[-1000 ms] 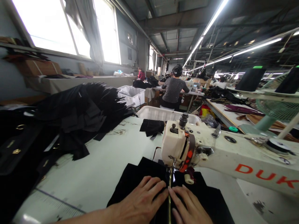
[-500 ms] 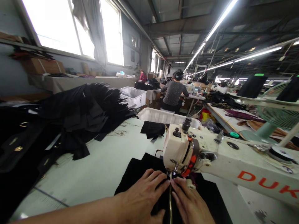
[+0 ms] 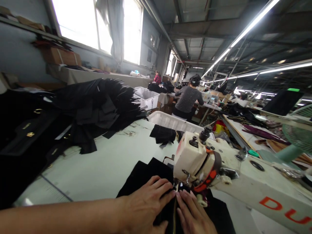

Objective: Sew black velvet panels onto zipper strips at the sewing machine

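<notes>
My left hand (image 3: 146,204) lies flat on a piece of black fabric (image 3: 138,177), fingers stretched toward the needle of a cream sewing machine (image 3: 219,172). My right hand (image 3: 193,214) presses flat on the same fabric, just right of a thin seam line running down from the needle. The fingertips of both hands nearly meet under the machine head. The presser foot itself is mostly hidden by the machine head.
A big heap of black cut pieces (image 3: 97,107) covers the table's left and far side. A small black piece (image 3: 162,134) lies beside a white bin (image 3: 175,122). A person in grey (image 3: 188,99) sits with their back turned ahead. A green fan (image 3: 298,138) stands at right.
Both hands have slid forward toward the needle with the fabric. My view has swung right and tilted, so the machine sits further right in the frame.
</notes>
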`<state>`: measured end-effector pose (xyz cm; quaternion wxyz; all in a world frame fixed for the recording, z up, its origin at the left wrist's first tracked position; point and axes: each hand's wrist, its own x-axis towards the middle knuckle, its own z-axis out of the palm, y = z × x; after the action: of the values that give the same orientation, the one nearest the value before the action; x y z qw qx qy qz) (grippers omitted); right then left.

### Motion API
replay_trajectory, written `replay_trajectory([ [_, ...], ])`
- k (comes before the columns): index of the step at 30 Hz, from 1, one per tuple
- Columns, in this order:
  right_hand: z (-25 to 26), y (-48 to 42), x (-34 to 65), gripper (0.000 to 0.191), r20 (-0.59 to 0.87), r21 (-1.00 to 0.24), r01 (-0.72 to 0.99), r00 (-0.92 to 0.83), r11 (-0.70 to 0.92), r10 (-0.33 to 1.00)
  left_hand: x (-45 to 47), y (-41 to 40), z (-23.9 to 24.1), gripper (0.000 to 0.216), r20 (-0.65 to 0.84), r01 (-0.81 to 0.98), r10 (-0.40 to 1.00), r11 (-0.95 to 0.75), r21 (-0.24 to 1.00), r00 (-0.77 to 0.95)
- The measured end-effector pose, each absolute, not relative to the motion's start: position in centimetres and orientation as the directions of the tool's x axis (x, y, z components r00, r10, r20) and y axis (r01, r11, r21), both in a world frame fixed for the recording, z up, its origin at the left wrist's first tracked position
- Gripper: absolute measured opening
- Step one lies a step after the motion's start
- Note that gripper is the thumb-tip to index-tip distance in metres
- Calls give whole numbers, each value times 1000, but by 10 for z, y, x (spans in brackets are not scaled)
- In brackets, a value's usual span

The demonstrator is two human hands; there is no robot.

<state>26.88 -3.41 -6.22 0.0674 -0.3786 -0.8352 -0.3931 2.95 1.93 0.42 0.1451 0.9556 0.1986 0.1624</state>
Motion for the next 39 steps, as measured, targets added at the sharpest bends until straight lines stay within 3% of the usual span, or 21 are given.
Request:
replay_trajectory([
  [7, -50, -32, 263, 42, 467, 556, 730, -670, 397, 577, 32, 26, -6, 64, 258, 320, 393, -904, 283, 883],
  [13, -33, -62, 242, 39, 513, 161, 919, -390, 360, 765, 21, 4, 12, 60, 83, 376, 425, -864, 335, 901],
  [17, -24, -109, 229, 43, 522, 65, 928, -345, 367, 780, -3, -43, 17, 92, 7, 336, 358, -883, 327, 934],
  [20, -22, -137, 215, 71, 534, 109, 901, -410, 421, 740, -19, -64, 5, 75, 136, 329, 388, -887, 322, 912],
  [22, -25, -144, 207, 80, 546, 115, 901, -409, 418, 731, -23, -64, 2, 55, 211, 373, 494, -821, 432, 843],
  [25, -31, -142, 202, 53, 574, 69, 923, -348, 380, 741, -24, -51, 17, 35, 217, 424, 678, -644, 637, 703],
  [27, -31, -138, 205, 34, 595, 48, 906, -365, 422, 716, -23, -43, 33, 35, 181, 438, 718, -582, 685, 672],
  [29, -23, -132, 215, 31, 613, -14, 872, -379, 490, 693, -24, -38, 48, 37, 148, 448, 704, -584, 677, 694],
  [32, 2, -124, 233, 33, 536, -307, 824, -265, 477, 802, -28, -32, 63, 40, 84, 446, 639, -619, 646, 764],
  [34, 17, -121, 239, 33, 426, -431, 782, -263, 450, 865, -30, -31, 71, 40, 45, 451, 612, -628, 634, 790],
  [36, 20, -123, 235, 35, 367, -390, 775, -364, 497, 856, -30, -33, 77, 36, 28, 440, 570, -664, 605, 821],
  [39, -2, -133, 218, 35, 441, -148, 826, -437, 544, 784, -25, -45, 73, 32, 52, 402, 478, -789, 466, 877],
])
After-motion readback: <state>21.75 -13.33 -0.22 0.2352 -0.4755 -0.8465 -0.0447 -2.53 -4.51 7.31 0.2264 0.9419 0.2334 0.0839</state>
